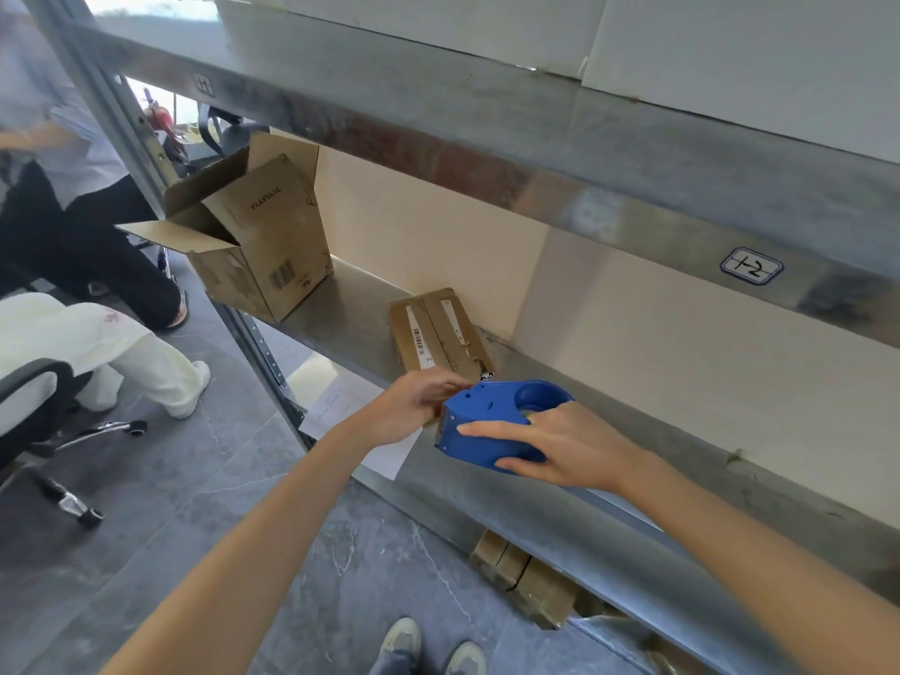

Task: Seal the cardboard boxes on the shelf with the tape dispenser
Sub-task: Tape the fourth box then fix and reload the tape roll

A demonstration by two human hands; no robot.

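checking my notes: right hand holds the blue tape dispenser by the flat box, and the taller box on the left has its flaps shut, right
Not quite: the head view shows the taller box with its flaps open, not shut. The rest holds: the right hand grips the blue tape dispenser by the flat box.

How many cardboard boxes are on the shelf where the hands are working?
2: an open box at the left end, and a flat closed box just behind the left hand. The dispenser may hide others.

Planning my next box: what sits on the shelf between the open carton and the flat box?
Nothing; the head view shows bare shelf between open carton and flat box.
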